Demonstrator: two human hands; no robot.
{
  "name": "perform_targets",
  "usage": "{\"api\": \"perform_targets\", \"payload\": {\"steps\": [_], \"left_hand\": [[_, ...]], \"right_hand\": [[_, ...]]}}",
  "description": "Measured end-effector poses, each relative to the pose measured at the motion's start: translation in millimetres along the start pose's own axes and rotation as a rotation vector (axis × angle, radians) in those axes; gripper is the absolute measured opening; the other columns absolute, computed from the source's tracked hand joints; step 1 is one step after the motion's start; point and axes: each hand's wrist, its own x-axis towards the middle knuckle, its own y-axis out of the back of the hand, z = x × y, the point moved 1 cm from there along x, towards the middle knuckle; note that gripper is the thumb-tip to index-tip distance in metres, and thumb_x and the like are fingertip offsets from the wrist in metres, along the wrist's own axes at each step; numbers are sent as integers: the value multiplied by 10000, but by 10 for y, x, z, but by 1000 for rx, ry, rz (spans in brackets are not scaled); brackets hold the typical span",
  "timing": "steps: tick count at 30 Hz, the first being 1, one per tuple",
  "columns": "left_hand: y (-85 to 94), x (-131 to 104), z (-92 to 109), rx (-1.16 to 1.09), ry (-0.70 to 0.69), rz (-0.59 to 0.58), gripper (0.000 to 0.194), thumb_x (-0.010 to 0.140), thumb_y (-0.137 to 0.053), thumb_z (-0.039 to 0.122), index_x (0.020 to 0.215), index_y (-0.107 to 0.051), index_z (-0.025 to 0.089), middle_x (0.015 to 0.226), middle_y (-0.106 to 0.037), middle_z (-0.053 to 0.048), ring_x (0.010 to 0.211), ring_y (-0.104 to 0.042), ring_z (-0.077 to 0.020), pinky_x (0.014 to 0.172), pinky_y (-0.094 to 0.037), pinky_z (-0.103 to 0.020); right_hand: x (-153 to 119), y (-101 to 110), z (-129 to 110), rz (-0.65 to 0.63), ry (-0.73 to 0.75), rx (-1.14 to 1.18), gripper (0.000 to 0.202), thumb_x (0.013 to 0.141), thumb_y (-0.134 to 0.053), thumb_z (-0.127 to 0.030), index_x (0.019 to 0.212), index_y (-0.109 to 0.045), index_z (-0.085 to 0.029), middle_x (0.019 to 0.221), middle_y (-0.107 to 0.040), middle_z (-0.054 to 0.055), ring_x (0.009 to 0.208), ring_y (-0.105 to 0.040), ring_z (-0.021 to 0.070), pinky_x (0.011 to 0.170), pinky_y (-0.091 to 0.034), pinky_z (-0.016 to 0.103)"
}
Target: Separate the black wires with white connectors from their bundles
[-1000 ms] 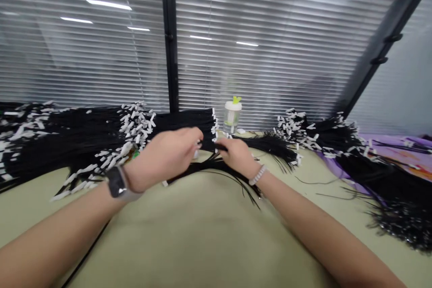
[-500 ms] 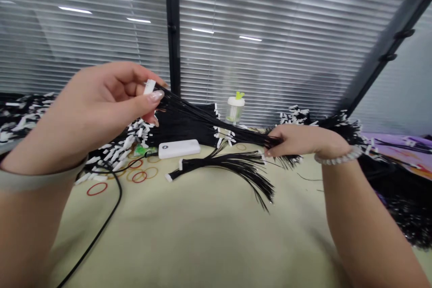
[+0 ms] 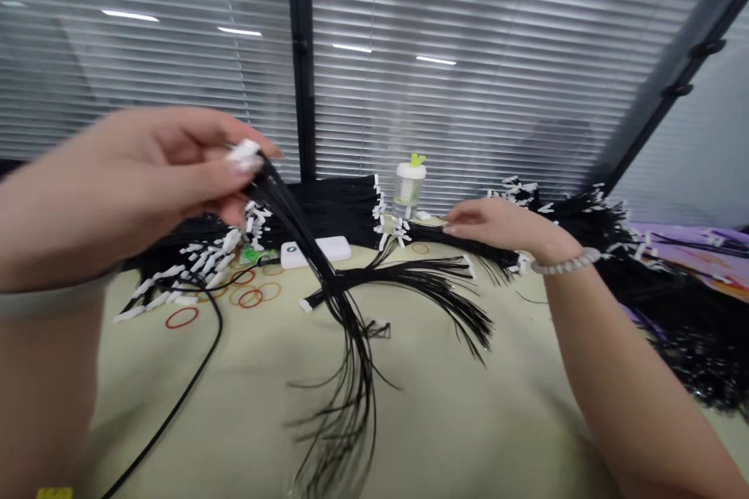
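Observation:
My left hand (image 3: 169,171) is raised at the left, thumb and fingers pinched on the white connector (image 3: 244,152) of a black wire bundle (image 3: 310,242). Its loose wires hang down and fan out over the table, slightly blurred. At the back right, my right hand (image 3: 497,224) reaches over another black wire bundle (image 3: 427,234), with fingers stretched out and the tips at the wires. Contact there is hard to make out. Between the hands, more black wires (image 3: 409,273) with white connectors lie on the table.
A white power bank (image 3: 316,252) with a black cable (image 3: 193,374) lies behind the hanging wires. Red and tan rubber bands (image 3: 182,317) are at the left. A lidded clear cup (image 3: 409,187) stands by the blinds. Wire piles (image 3: 661,288) cover the right side.
My right hand has let go of the stretched bundle and moved slightly left and up. That bundle's free ends have swung down in front of my left hand, which keeps its connector.

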Motion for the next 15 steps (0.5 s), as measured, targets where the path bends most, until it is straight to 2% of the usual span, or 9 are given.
{"api": "perform_targets", "payload": {"steps": [1,2,6,8,10,15], "left_hand": [[-101,-23,66,-55,20,-130,292,773,-507,355,1002,-576,188,556,-523,39,513,-504,-32,488,-394,-133],[-192,-33,118,-101,44,-205,282,783,-501,347,1012,-576,202,571,-536,38,530,-514,-34,494,-403,-129],[-456,-18,189,-182,76,-339,278,770,-514,377,994,-573,223,622,-582,34,555,-525,-43,510,-428,-126],[-544,-26,185,-177,94,-347,228,759,-523,380,894,-580,205,606,-607,31,540,-539,-55,473,-419,-121],[-614,-50,195,-172,100,-332,179,756,-530,360,765,-566,185,563,-618,37,503,-551,-56,426,-392,-105],[-719,-118,293,-216,120,-331,245,780,-483,356,634,-528,165,486,-610,43,461,-592,-80,429,-429,-129]], "right_hand": [[-20,-3,-100,59,37,42,316,743,-503,-428,900,-606,-174,904,-600,50,799,-550,151,717,-425,269],[-43,-18,-216,105,76,88,327,776,-464,-432,942,-586,-178,954,-588,50,838,-548,145,749,-430,267],[-162,-164,-732,180,241,288,342,859,-347,-413,1023,-538,-182,1007,-570,40,894,-548,112,788,-452,238],[-229,-250,-947,158,362,476,286,846,-412,-361,999,-562,-171,977,-581,35,889,-552,111,787,-460,236],[-292,-318,-1091,150,405,549,227,842,-437,-309,950,-580,-171,903,-595,20,825,-559,99,738,-469,223],[-386,-392,-1206,159,395,578,182,843,-429,-261,834,-570,-146,773,-574,17,706,-536,92,634,-453,219]]}}
